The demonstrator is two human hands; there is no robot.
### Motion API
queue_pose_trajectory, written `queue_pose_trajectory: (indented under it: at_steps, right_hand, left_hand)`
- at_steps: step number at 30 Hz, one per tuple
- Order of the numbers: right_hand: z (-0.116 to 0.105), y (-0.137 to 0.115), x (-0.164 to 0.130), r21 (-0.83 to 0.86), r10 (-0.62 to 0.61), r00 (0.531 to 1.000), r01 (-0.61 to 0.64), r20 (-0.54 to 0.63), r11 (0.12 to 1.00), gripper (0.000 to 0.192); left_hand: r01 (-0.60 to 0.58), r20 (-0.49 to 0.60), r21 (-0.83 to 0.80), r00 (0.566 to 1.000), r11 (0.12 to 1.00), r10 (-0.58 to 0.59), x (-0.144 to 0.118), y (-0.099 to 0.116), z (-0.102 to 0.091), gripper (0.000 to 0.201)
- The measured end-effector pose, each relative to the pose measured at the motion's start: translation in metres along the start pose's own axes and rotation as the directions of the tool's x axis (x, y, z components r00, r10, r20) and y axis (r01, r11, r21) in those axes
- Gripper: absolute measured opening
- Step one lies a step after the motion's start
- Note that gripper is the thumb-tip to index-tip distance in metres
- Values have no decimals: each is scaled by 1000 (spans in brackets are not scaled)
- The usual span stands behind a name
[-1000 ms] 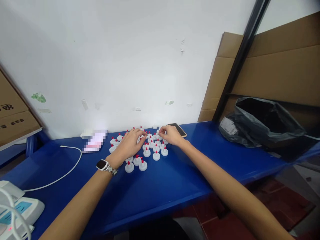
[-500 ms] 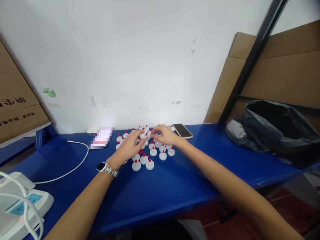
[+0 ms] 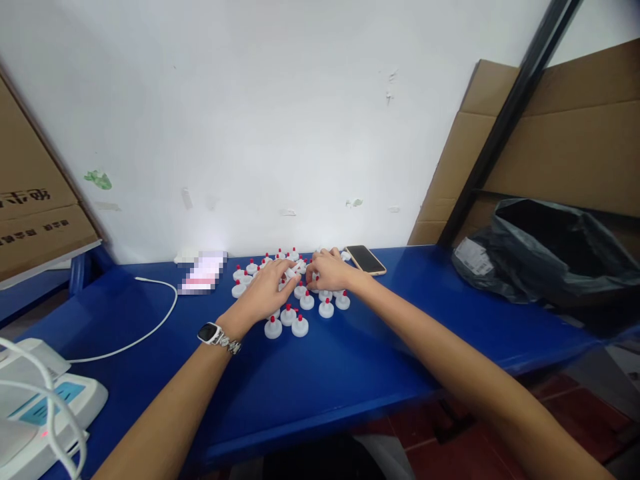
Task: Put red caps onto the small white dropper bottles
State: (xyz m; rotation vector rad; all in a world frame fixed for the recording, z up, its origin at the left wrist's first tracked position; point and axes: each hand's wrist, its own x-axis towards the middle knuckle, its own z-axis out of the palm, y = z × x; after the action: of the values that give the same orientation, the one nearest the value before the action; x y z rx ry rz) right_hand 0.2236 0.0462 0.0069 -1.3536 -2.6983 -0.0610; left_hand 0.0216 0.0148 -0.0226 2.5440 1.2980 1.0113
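Observation:
Several white caps with red tips [image 3: 299, 325] stand in a cluster on the blue table [image 3: 325, 373], near the wall. My left hand [image 3: 267, 291], with a watch on its wrist, lies over the left part of the cluster and pinches one white cap [image 3: 291, 272] between thumb and fingers. My right hand [image 3: 326, 272] rests over the cluster's right part, fingers curled down onto the caps and close to my left fingertips. Whether it grips one is hidden by the fingers.
A phone [image 3: 366, 259] lies right of the caps. A white cable [image 3: 145, 333] runs left to a white device [image 3: 40, 407] at the near-left corner. A black bag [image 3: 545, 250] sits at the right, cardboard boxes [image 3: 35, 213] at the left and flat cardboard behind the bag.
My two hands have drawn closer together over the middle of the cluster, and my left hand has taken up a cap. The view has shifted slightly.

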Motion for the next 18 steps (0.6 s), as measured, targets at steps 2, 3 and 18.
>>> queue_pose_trajectory:
  at_steps: [2,3,18]
  right_hand:
    - [3,0,1,-13,-1,1000,1,-9,1000,20]
    - [5,0,1,-19,-1,1000,0,-16,1000,20]
    - [17,-9,-6,926,291,925,134,-245,353,38]
  left_hand:
    - [-1,9,0,1000,1000,1,0,1,1,37]
    - [-3,14,3,1000,1000,3,0,1,1,37]
    - [-23,39,-52,999,998,25,-3,16,-6,42]
